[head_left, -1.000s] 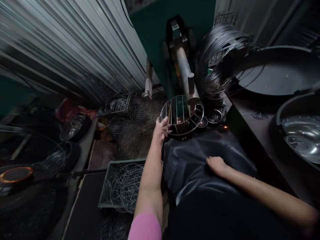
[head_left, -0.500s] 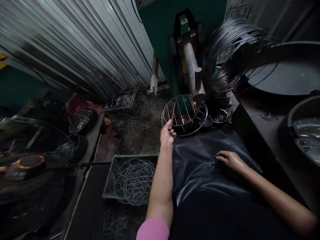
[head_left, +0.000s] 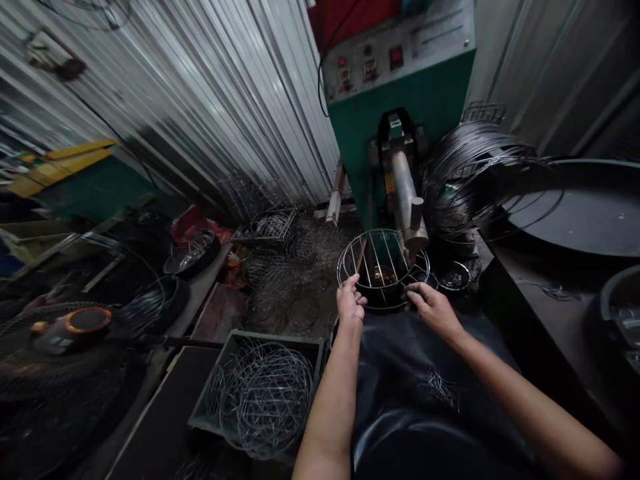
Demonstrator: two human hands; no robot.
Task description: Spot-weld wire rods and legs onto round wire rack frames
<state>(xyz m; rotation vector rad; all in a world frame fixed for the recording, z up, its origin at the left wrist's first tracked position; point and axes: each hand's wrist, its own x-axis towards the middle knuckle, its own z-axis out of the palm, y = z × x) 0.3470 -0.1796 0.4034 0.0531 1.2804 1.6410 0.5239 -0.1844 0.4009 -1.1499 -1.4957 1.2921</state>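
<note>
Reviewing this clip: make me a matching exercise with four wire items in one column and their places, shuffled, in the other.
1. round wire rack
2. large wire coil
3. short wire pieces
4. tangled wire rings

A. on the dark lap cover
B. at the left hand and right hand
C. inside the green crate
D. right of the green machine

Pairs: 1-B, 2-D, 3-A, 4-C
</note>
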